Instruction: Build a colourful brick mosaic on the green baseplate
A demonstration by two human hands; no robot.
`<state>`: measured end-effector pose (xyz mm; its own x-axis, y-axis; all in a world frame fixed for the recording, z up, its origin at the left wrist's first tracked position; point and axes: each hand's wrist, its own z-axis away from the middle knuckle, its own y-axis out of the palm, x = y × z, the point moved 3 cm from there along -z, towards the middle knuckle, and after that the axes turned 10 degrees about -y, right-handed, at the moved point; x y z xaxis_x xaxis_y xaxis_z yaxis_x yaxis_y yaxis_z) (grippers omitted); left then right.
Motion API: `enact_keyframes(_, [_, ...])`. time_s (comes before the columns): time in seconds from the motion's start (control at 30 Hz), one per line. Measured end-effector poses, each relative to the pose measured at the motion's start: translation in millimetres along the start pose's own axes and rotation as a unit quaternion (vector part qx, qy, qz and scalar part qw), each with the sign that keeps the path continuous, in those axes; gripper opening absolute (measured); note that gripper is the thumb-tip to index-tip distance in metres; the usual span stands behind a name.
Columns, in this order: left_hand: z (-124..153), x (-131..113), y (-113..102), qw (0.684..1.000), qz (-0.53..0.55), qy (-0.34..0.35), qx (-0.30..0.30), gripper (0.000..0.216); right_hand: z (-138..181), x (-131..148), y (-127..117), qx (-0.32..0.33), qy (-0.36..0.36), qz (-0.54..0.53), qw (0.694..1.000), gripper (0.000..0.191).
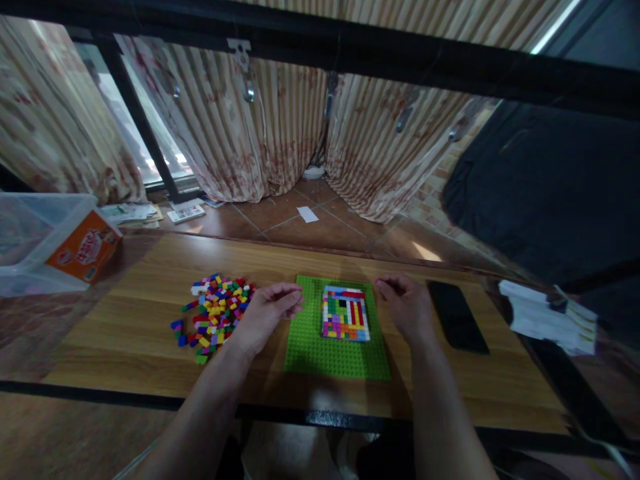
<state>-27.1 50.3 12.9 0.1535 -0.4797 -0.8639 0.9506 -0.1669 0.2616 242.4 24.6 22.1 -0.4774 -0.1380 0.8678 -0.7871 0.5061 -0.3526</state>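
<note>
A green studded baseplate (310, 347) lies on the wooden table (150, 267) in front of me. A patch of coloured bricks (345, 313) is fixed on its upper middle. My left hand (265, 313) rests at the plate's left edge, fingers curled together, between the plate and a heap of loose coloured bricks (215, 313). My right hand (407, 307) rests at the plate's right edge, fingers bent inward. I cannot make out anything held in either hand.
A black phone (457, 313) lies right of my right hand. White papers (550, 317) sit at the far right. A clear plastic bin (30, 233) with an orange box (85, 250) stands at the back left. Curtains hang beyond the table.
</note>
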Motion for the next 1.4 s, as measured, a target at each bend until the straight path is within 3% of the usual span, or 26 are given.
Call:
enact_keyframes(0.33, [-0.9, 2.2, 0.6, 0.997, -0.068, -0.004, -0.019, 0.040, 1.9, -15.1, 18.3, 0.100, -0.010, 0.010, 0.995, 0.018])
enact_keyframes(1.4, [-4.1, 3.7, -0.4, 0.994, -0.110, 0.005, -0.022, 0.033, 2.1, -35.9, 20.9, 0.110, 0.060, -0.047, 0.991, 0.026])
